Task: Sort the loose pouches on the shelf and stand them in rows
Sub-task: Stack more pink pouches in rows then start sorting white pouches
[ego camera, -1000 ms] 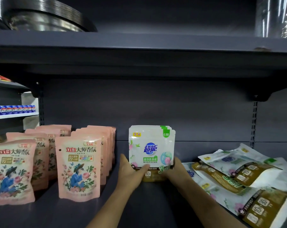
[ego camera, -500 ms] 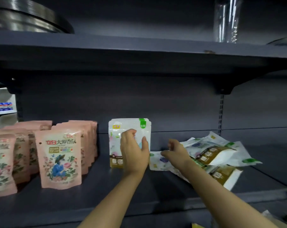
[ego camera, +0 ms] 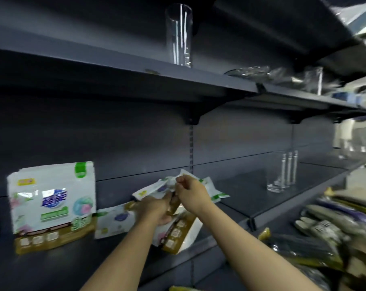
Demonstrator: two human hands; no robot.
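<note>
Loose white-and-gold foil stand-up pouches [ego camera: 173, 232], heaped flat on the dark grey metal shelf [ego camera: 236, 215], just right of the standing row of matching pouches [ego camera: 52, 204].

Left hand [ego camera: 157, 211] curls around a pouch's gold base; right hand [ego camera: 190, 192] pinches a top edge. Likely light, soft-walled and slick: best held at base gusset and top seam. Clear drinking glasses [ego camera: 283, 171] stand farther back.

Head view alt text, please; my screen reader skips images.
Both hands, left and right, grip pouches in a loose pile on a dark shelf. Left of them white pouches stand upright; a clear glass stands to the right.
</note>
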